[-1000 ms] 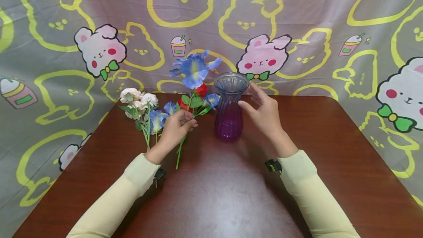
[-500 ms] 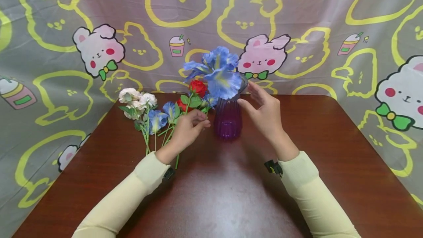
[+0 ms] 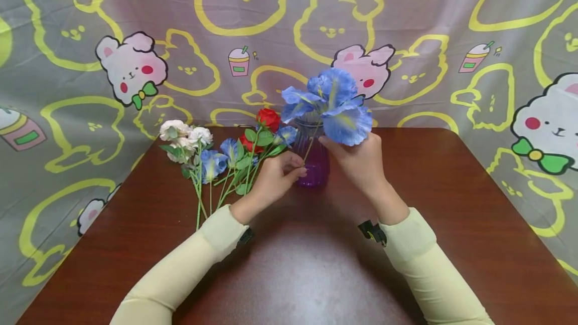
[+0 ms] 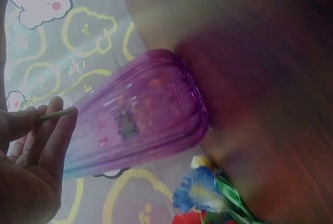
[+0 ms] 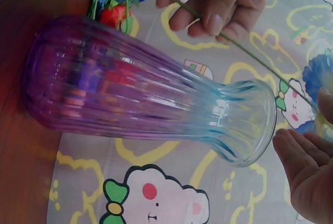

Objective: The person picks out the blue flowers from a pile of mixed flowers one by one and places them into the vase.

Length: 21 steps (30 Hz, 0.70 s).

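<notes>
My left hand (image 3: 274, 177) pinches the thin stem of an artificial blue iris (image 3: 345, 122) between thumb and fingers. The stem slants in front of a ribbed glass vase (image 5: 130, 78), purple below and clear bluish at the flared mouth, which stands upright on the table. In the head view the iris's petals cover part of the vase's rim. Beside the mouth, my right hand (image 3: 363, 164) has its fingers spread, with thumb and fingertips apart in the right wrist view. The petals hide part of that hand, and whether it touches the bloom is unclear.
Left of the vase lie several artificial flowers: red roses (image 3: 268, 120), other blue irises (image 3: 213, 164) and pale pink-white blooms (image 3: 179, 139), their green stems toward the near side. A printed cloth (image 3: 257, 19) hangs behind the brown table (image 3: 451, 224).
My left hand has carried the blue iris to the right, from above the red roses across to the vase's mouth. The right hand has stayed near the rim, now partly behind the petals.
</notes>
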### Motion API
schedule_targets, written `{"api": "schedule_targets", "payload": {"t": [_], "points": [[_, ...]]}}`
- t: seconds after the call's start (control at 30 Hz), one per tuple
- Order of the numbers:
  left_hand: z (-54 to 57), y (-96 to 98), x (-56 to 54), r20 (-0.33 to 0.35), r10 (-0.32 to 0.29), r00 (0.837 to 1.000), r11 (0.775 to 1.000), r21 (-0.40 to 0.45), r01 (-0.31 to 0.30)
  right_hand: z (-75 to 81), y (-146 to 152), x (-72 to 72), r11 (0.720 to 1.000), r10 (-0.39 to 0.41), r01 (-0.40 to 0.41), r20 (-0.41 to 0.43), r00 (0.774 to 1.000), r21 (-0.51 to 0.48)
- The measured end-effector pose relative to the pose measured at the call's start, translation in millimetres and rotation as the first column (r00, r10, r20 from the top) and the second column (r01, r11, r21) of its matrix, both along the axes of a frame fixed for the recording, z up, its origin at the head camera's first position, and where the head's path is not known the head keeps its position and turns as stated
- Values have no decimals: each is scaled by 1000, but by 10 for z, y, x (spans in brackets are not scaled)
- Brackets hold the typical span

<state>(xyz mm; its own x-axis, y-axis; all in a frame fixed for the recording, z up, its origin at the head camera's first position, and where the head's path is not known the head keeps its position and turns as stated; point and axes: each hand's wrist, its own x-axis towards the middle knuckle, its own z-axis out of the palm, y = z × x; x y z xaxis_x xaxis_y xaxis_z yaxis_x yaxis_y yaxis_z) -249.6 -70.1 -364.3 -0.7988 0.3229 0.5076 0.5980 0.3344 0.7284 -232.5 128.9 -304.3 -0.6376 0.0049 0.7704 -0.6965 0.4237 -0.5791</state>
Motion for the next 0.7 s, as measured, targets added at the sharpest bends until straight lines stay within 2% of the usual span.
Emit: {"api": "schedule_targets", "payload": {"t": [0.13, 0.33, 0.6, 0.7], "points": [[-14, 55, 19, -4, -34, 999, 999, 6, 34, 14, -10, 4, 990, 108, -104, 40, 993, -94], [-39, 102, 26, -9, -37, 999, 999, -2, 37, 30, 4, -22, 966, 216, -207, 45, 975, -151], [-50, 133, 29, -19, -55, 998, 998, 9, 55, 24, 27, -32, 961, 239, -217, 116, 964, -171], [-62, 146, 27, -20, -61, 998, 998, 15, 61, 30, 21, -27, 950, 267, -236, 142, 953, -204]]}}
